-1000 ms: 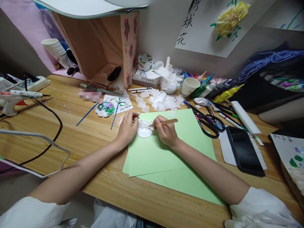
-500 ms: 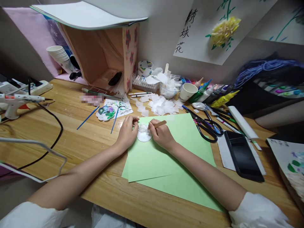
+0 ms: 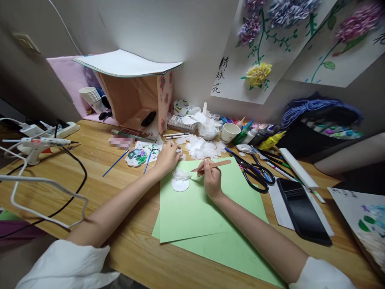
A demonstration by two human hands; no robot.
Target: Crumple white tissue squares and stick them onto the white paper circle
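Observation:
My right hand (image 3: 212, 179) grips a flat wooden craft stick (image 3: 221, 163), its narrow tip pointing left. Just left of that tip, on the green paper (image 3: 192, 216), lies a white round disc (image 3: 180, 185) with ruffled white paper bits (image 3: 181, 174) on its far half. My left hand (image 3: 169, 157) is beyond the disc, at the paper's far left corner. Its fingers are bent and slightly apart beside some loose white paper squares (image 3: 182, 140); the fingertips are partly hidden, and nothing shows in them.
Behind the green paper are a heap of white paper pieces (image 3: 204, 147), a paper cup (image 3: 230, 133) and paint bottles (image 3: 249, 134). Black-handled scissors (image 3: 255, 178) and a phone (image 3: 302, 210) lie right. Left are a paint palette (image 3: 136, 157), brushes and a glue gun (image 3: 36, 143) with cables.
My left hand has left the disc and moved away toward the loose paper squares. My right hand has drawn back to the right with the craft stick. The view has tilted up.

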